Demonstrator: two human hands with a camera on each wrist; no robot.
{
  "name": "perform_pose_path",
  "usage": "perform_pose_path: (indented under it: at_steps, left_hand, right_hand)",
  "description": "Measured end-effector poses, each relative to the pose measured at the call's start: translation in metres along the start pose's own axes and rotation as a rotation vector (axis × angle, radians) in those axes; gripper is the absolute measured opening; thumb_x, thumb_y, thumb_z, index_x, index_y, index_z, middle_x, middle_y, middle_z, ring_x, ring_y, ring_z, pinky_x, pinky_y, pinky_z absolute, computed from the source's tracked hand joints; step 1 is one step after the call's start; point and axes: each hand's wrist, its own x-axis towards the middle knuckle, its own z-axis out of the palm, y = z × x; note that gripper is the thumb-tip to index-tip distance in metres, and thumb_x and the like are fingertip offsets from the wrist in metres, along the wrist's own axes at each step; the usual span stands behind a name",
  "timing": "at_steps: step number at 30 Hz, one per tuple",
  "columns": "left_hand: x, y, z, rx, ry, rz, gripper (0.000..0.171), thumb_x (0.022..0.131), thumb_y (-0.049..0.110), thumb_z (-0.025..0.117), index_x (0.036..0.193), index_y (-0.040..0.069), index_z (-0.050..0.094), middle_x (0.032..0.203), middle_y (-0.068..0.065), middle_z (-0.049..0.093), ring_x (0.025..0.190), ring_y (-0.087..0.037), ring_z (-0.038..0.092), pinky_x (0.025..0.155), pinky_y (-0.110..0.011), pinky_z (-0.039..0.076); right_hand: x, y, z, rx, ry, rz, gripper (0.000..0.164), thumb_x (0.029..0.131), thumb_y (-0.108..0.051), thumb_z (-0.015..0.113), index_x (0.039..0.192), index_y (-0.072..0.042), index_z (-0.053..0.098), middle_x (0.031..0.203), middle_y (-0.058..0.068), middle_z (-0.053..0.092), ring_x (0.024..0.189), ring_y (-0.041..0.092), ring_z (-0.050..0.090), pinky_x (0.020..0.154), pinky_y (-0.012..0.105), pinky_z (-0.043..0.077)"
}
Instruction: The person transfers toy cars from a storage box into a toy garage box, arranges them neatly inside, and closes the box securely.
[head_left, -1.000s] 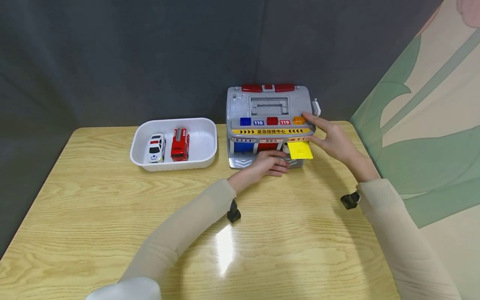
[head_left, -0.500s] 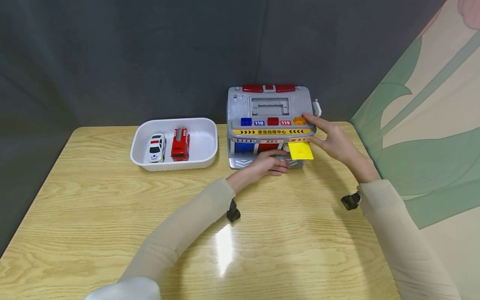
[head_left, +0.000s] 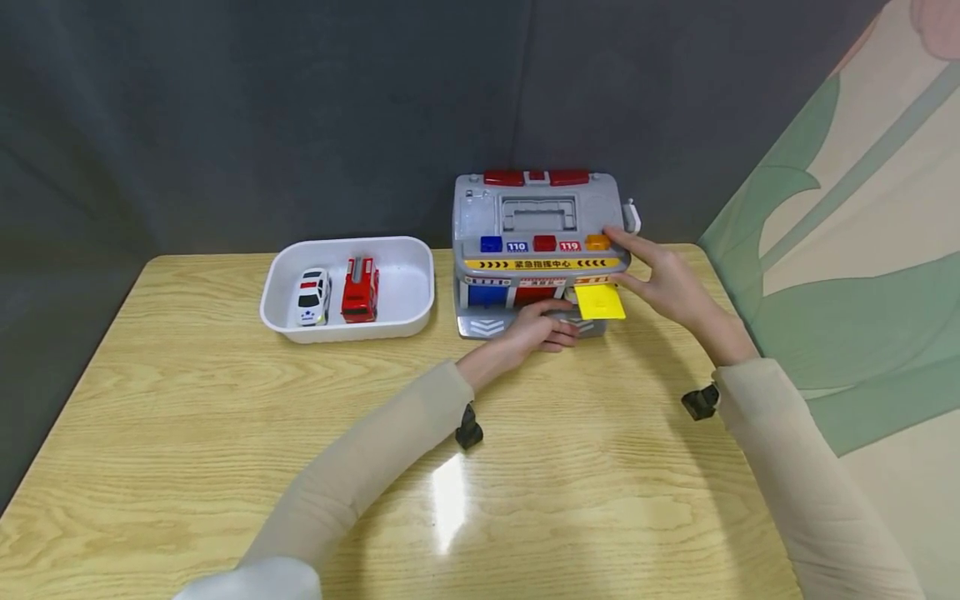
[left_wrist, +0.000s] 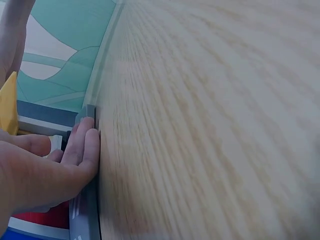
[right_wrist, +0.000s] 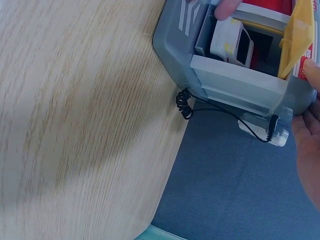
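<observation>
On the table stands a grey toy rescue station (head_left: 540,208) with blue and red doors. Its yellow door (head_left: 600,302) is raised at the right bay. A white toy car (right_wrist: 231,41) sits in that bay, mostly hidden in the head view. My left hand (head_left: 534,327) lies at the front ramp, fingers fairly straight, with a fingertip touching the car's outer end in the right wrist view. My right hand (head_left: 667,279) holds the station's right roof edge, index finger by the orange button (head_left: 597,242) and thumb on the sign below.
Left of the station, a white tray (head_left: 401,325) holds a white police car (head_left: 312,297) and a red fire truck (head_left: 361,290). A white handset (right_wrist: 265,132) on a coiled black cord (right_wrist: 183,104) hangs at the station's right side. Dark cloth (head_left: 300,125) stands behind the table.
</observation>
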Motion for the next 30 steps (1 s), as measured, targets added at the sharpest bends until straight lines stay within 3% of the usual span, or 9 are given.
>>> perform_pose_path:
  at_steps: [9, 15, 21, 24, 27, 30]
  left_hand:
    - [-0.011, 0.0, -0.003, 0.086, 0.024, 0.022, 0.047, 0.096, 0.001, 0.052, 0.141, 0.014, 0.048, 0.11, -0.017, 0.068, 0.098, -0.032, 0.067, 0.08, -0.039, 0.055]
    - [-0.025, -0.001, -0.007, 0.132, 0.028, 0.073, 0.036, 0.097, 0.002, 0.051, 0.132, 0.009, 0.055, 0.113, -0.018, 0.067, 0.097, -0.037, 0.065, 0.084, -0.045, 0.053]
    - [-0.053, 0.008, -0.011, 0.105, 0.08, 0.255, 0.024, 0.098, 0.0, 0.047, 0.119, -0.001, 0.06, 0.109, -0.021, 0.066, 0.101, -0.045, 0.06, 0.09, -0.054, 0.048]
    - [-0.067, 0.018, -0.017, 0.117, 0.129, 0.345, 0.02, 0.098, -0.001, 0.047, 0.112, -0.002, 0.061, 0.1, -0.019, 0.067, 0.092, -0.041, 0.064, 0.087, -0.055, 0.049]
    - [-0.08, 0.029, -0.027, 0.169, 0.189, 0.453, 0.016, 0.097, -0.003, 0.047, 0.105, -0.003, 0.062, 0.085, -0.014, 0.063, 0.074, -0.03, 0.063, 0.075, -0.049, 0.054]
    - [-0.09, 0.038, -0.04, 0.28, 0.257, 0.591, 0.015, 0.095, -0.004, 0.047, 0.099, -0.002, 0.062, 0.075, -0.009, 0.056, 0.063, -0.021, 0.056, 0.061, -0.032, 0.05]
  right_hand:
    - [-0.002, 0.001, 0.0, 0.011, 0.008, -0.006, 0.069, 0.083, 0.001, 0.073, 0.144, -0.001, 0.042, 0.145, 0.021, 0.042, 0.131, 0.04, 0.042, 0.105, 0.051, 0.034]
    - [0.0, 0.001, 0.001, 0.011, 0.006, -0.004, 0.069, 0.083, 0.0, 0.073, 0.145, -0.002, 0.042, 0.146, 0.02, 0.042, 0.131, 0.039, 0.041, 0.106, 0.051, 0.034]
    - [0.0, -0.001, 0.0, 0.011, -0.007, 0.02, 0.068, 0.084, 0.001, 0.072, 0.145, -0.002, 0.042, 0.146, 0.019, 0.041, 0.131, 0.039, 0.041, 0.106, 0.052, 0.034]
    - [-0.001, -0.002, 0.0, 0.019, -0.012, 0.03, 0.068, 0.085, 0.002, 0.071, 0.145, -0.002, 0.041, 0.147, 0.02, 0.041, 0.131, 0.039, 0.041, 0.106, 0.052, 0.033]
    - [0.0, -0.002, 0.002, 0.036, -0.013, 0.031, 0.068, 0.085, 0.002, 0.071, 0.146, -0.003, 0.041, 0.147, 0.019, 0.04, 0.132, 0.039, 0.04, 0.106, 0.052, 0.033]
    - [0.0, -0.003, -0.001, 0.046, -0.018, 0.04, 0.069, 0.085, 0.003, 0.07, 0.146, -0.003, 0.04, 0.148, 0.019, 0.039, 0.133, 0.038, 0.039, 0.106, 0.052, 0.033]
